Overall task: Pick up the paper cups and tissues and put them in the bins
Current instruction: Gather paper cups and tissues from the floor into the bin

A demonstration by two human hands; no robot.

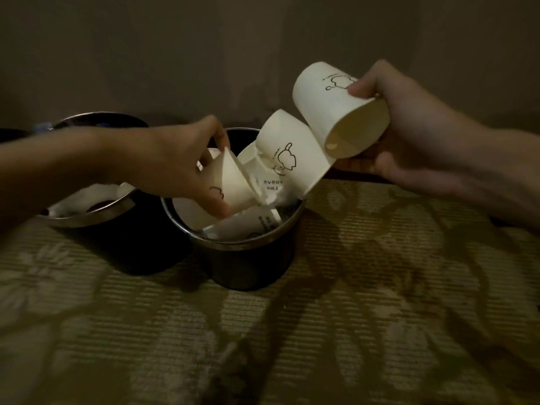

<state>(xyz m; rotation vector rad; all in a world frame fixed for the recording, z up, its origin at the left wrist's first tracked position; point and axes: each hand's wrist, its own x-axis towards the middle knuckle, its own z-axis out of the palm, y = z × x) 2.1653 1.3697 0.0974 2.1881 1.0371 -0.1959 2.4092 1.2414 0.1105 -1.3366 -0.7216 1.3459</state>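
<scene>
Currently binning cups. On the left, the left hand point(181, 168) grasps a crumpled cup point(230, 182), fingers curled round its wall, low over the near bin point(242, 241), which is heaped with cups. The right hand point(409, 135) pinches a second cup point(336, 106) at its rim, tilted, above and right of that bin. A third cup point(280, 141) leans on top of the pile. The tissues point(87, 197) lie in the left bin point(87, 217).

Best approach, I think: press the crumpled cup down to flatten the pile, then let go. Centre the second cup over the opening or it may slide off.

The cups are thin cream paper with a line print and dent easily. The bins are dark cylinders with shiny metal rims, standing on ribbed patterned fabric point(350, 287).
</scene>
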